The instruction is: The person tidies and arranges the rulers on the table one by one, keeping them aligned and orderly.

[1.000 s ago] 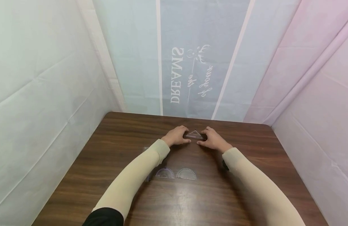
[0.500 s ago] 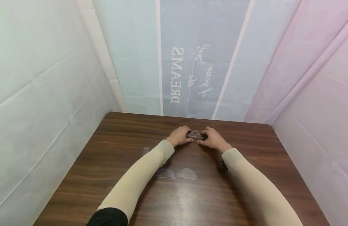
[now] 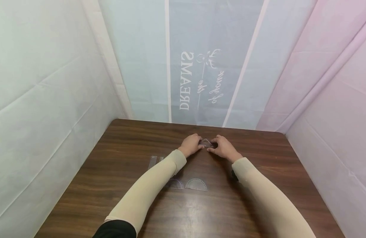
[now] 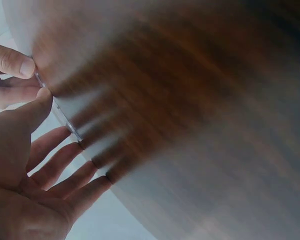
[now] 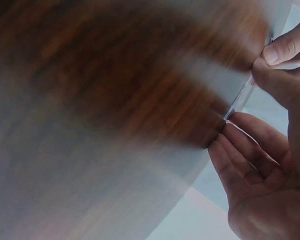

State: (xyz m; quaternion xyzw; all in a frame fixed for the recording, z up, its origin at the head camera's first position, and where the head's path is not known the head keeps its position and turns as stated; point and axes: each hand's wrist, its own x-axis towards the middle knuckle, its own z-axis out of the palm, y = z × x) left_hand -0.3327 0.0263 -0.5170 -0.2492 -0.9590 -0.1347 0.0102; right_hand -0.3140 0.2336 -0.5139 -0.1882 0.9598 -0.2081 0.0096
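A clear set square (image 3: pixel 206 143) lies near the table's far edge, between both hands. From its left, my left hand (image 3: pixel 190 145) pinches one corner, thumb on the near side and fingers beyond. My right hand (image 3: pixel 224 148) has hold of the opposite corner in the same way. In the left wrist view the set square's thin edge (image 4: pixel 65 118) runs from the thumb to the index fingertip, with the fingertips down at the tabletop. The right wrist view has the same edge (image 5: pixel 241 98) between thumb and index finger. The fingers partly hide both corners.
Two clear protractors lie nearer on the brown table (image 3: pixel 248 205): one fully visible (image 3: pixel 196 185), the other (image 3: pixel 176 184) partly under the left sleeve. A clear ruler (image 3: pixel 152 161) and another clear strip (image 3: pixel 162 158) show beside that forearm. Fabric hangs around the table.
My left hand has shifted right, closer to the right hand, and less of the set square shows between them. The ruler and strip left of the forearm have come into view. My right hand barely moved.
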